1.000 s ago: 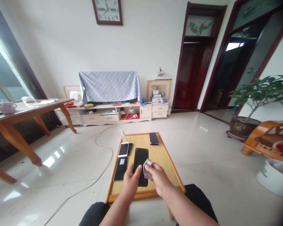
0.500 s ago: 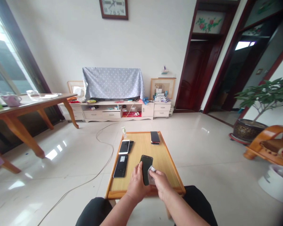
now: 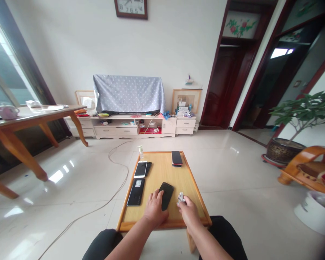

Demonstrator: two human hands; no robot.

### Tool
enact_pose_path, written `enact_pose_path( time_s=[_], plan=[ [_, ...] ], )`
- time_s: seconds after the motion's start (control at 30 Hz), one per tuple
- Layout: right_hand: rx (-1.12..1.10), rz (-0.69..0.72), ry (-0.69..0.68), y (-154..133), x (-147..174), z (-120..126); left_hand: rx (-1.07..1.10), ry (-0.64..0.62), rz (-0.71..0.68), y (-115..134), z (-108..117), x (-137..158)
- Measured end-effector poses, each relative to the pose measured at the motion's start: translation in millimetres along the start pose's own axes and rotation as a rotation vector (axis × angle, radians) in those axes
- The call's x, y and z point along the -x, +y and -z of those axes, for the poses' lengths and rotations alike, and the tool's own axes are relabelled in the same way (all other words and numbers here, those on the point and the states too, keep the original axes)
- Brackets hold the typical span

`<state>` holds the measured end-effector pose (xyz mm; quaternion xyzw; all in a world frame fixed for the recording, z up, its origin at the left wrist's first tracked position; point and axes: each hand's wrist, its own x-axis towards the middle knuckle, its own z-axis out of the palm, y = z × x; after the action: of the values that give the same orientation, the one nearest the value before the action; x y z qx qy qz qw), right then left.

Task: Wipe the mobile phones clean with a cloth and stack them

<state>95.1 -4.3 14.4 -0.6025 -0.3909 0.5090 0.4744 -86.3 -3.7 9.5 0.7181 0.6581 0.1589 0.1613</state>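
A black smartphone (image 3: 167,194) is tilted near the front of the small wooden table (image 3: 162,162). My left hand (image 3: 155,207) is closed on its left and lower edge, with the thumb hidden in part. To the right of the phone, apart from it, my right hand (image 3: 189,210) pinches a crumpled whitish cloth or tissue (image 3: 181,197). Left on the table lie a dark phone with a pale label (image 3: 136,192) and a white-framed phone (image 3: 141,169) partly over another dark one (image 3: 148,168). A stack of phones (image 3: 176,159) sits at the far right corner.
A small pump bottle (image 3: 141,151) stands at the table's far left corner. A cable (image 3: 109,200) runs along the floor on the left. Further off are a low cabinet (image 3: 116,131), a larger table (image 3: 40,115) and a potted plant (image 3: 285,148).
My right hand has moved right, taking the cloth off the phone's screen. The phone has turned clockwise and sits a little lower, still with my left hand on it.
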Motion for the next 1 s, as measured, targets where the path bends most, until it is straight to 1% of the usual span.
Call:
enact_pose_path(
  time_s=[0.17, 0.3, 0.4, 0.53, 0.6, 0.67, 0.77, 0.83, 0.93, 1.0],
  plan=[
    [0.046, 0.079, -0.007, -2, -3, -3, -0.037, -0.030, -0.040, -1, 3, -7],
    [0.087, 0.158, -0.022, 2, -17, -4, -0.023, -0.074, -0.087, -2, 8, -16],
    [0.135, 0.204, 0.004, 5, -30, -5, -0.010, -0.102, -0.118, -3, 12, -23],
    [0.218, 0.228, 0.093, -2, -43, -5, -0.028, -0.068, -0.117, -9, 13, -28],
    [0.312, 0.286, 0.098, -9, -50, -8, -0.041, -0.040, -0.113, -15, 11, -26],
    [0.400, 0.377, 0.083, -15, -60, -13, -0.054, -0.040, -0.134, -20, 9, -23],
    [0.465, 0.472, 0.028, -17, -70, -29, -0.078, -0.065, -0.163, -24, 6, -20],
    [0.535, 0.523, -0.047, -11, -69, -42, -0.097, -0.073, -0.168, -26, 5, -21],
    [0.814, 0.671, -0.230, 6, -56, -54, -0.132, -0.075, -0.166, -29, 2, -26],
    [0.973, 0.753, -0.342, 13, -48, -54, -0.159, -0.071, -0.173, -31, -1, -30]
  ],
)
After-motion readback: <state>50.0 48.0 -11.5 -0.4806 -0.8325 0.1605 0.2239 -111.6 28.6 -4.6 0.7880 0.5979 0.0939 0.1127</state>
